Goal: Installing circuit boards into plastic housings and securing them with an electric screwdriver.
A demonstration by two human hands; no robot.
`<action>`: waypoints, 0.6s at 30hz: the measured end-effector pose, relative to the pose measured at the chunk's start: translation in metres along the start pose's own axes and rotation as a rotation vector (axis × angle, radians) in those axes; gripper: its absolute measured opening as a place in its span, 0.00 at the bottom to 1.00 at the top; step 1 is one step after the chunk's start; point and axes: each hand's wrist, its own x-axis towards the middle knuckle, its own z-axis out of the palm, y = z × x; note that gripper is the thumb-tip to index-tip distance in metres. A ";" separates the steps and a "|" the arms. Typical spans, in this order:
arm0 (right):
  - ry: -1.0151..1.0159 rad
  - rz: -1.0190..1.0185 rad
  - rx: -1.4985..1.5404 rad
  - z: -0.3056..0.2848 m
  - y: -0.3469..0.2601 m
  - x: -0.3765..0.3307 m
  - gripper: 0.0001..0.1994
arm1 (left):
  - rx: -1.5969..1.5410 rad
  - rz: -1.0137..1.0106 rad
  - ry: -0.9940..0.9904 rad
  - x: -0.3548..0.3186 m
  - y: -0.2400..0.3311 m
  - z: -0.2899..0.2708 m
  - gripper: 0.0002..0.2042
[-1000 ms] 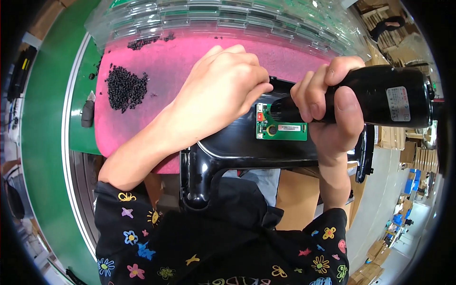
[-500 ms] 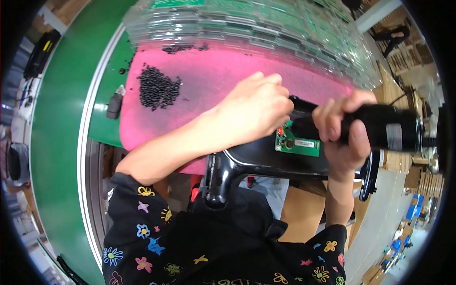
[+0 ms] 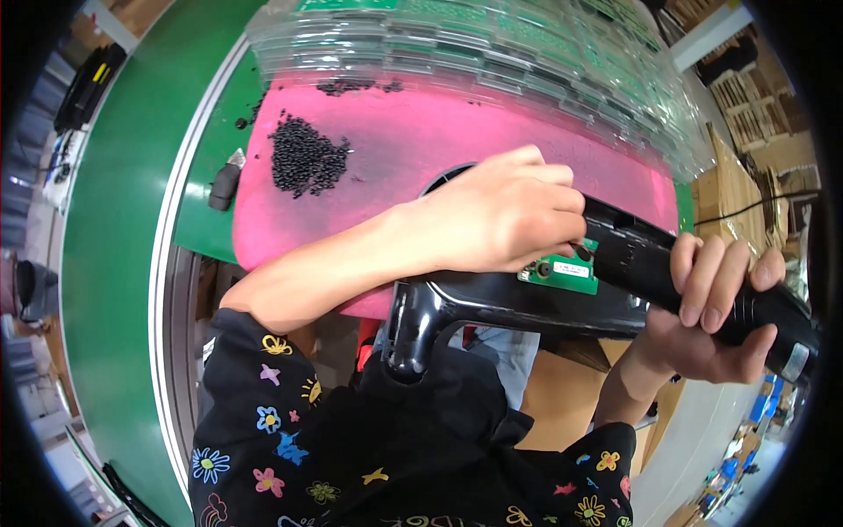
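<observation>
In my right hand (image 3: 702,299) is a black electric screwdriver (image 3: 637,270), its fingers wrapped round the body. The driver slants down to the left, its tip end over a green circuit board (image 3: 575,283). My left hand (image 3: 518,215) is closed, palm down, with its fingertips right by the driver's tip. What those fingers pinch, if anything, is hidden. The board sits in a glossy black plastic housing (image 3: 500,303), lying partly on a pink mat (image 3: 404,123). My left hand and forearm cover part of the housing and the board's left end.
A heap of small black screws (image 3: 307,160) lies on the mat's left, with more scattered behind it. Stacked clear plastic trays (image 3: 457,53) holding green boards line the back. A dark small object (image 3: 225,186) rests on the green table (image 3: 206,220). A cable (image 3: 755,206) hangs at right.
My right hand and the screwdriver have swung down to the right, and the driver now slants. My left hand has moved slightly right, its fingertips now beside the driver's tip.
</observation>
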 end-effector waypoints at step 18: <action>-0.126 0.349 -0.147 0.004 0.017 -0.020 0.20 | 0.014 -0.246 0.053 0.005 -0.001 0.000 0.13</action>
